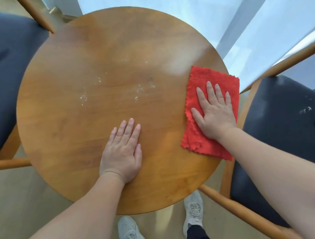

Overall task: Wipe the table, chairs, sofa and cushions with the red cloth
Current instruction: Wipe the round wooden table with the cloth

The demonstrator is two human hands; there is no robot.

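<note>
Though apart, hands (122,152) (215,111) flat on table (88,58), cloth (202,77).

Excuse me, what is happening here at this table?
A person is wiping a round wooden table. The right hand presses a red cloth flat near the table's right edge, and the left hand rests flat on the wood. White crumbs lie in the middle, not yet wiped.
</note>
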